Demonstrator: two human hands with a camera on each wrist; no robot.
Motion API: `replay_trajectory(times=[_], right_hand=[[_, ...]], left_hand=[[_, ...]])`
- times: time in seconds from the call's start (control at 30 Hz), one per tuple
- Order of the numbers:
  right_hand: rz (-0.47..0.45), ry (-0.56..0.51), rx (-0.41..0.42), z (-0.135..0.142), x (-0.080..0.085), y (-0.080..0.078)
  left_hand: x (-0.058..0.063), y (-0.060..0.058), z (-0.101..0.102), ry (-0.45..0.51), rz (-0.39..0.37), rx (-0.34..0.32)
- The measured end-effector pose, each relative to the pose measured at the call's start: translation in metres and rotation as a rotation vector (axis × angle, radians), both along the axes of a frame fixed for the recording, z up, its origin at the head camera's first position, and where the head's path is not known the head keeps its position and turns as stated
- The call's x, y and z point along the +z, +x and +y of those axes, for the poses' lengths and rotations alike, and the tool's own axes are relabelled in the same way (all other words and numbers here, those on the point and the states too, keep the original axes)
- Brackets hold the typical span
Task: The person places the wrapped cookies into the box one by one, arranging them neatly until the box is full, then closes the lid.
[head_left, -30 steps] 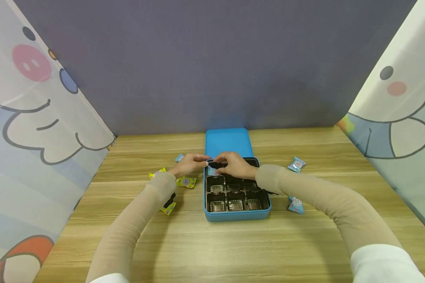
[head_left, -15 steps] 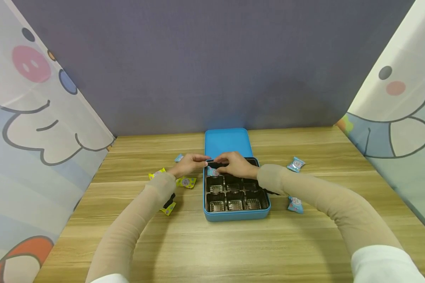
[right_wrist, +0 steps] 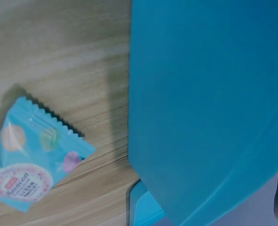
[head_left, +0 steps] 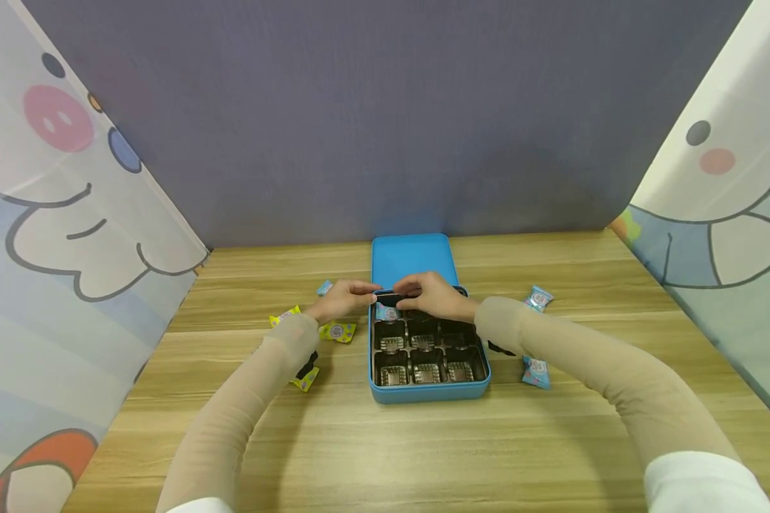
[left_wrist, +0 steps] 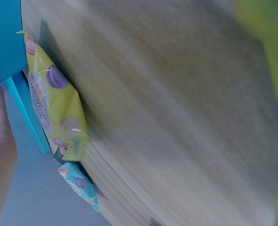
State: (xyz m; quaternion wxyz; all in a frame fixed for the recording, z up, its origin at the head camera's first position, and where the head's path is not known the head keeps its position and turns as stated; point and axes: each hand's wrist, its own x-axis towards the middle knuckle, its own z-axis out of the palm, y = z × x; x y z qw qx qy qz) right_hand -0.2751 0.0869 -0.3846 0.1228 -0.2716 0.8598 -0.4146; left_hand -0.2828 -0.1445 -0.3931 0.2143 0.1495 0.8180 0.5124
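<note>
A blue box (head_left: 430,392) with a black compartment tray lies in front of me, its lid (head_left: 413,260) folded back behind it. One blue macaron packet (head_left: 387,312) sits in the far left compartment. My left hand (head_left: 341,301) touches the box's far left corner with its fingertips; in the left wrist view a finger lies straight against the blue wall. Over the far row my right hand (head_left: 438,296) hovers, fingers bent, the tips just right of the packet. Nothing shows in its grasp. Only a dark bit of that hand appears in the right wrist view.
Yellow packets (head_left: 338,332) lie left of the box, partly under the left forearm, with a blue packet (head_left: 324,287) behind them. Right of the box are two more blue packets, one far (head_left: 539,297) and one nearer (head_left: 536,372). A grey panel (head_left: 385,142) stands behind the table.
My right hand has shifted slightly right, away from the blue packet, which stays in its compartment. The left hand has kept its place at the box corner.
</note>
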Motion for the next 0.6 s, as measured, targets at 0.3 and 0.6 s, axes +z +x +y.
replay_trajectory(times=[0.3, 0.6], right_hand=[[-0.064, -0.017, 0.041, 0.011, 0.013, -0.005], [-0.062, -0.040, 0.098, 0.032, 0.025, -0.010]], left_hand=[[-0.019, -0.011, -0.003, -0.011, 0.040, 0.015], [-0.018, -0.010, -0.004, 0.004, 0.030, -0.001]])
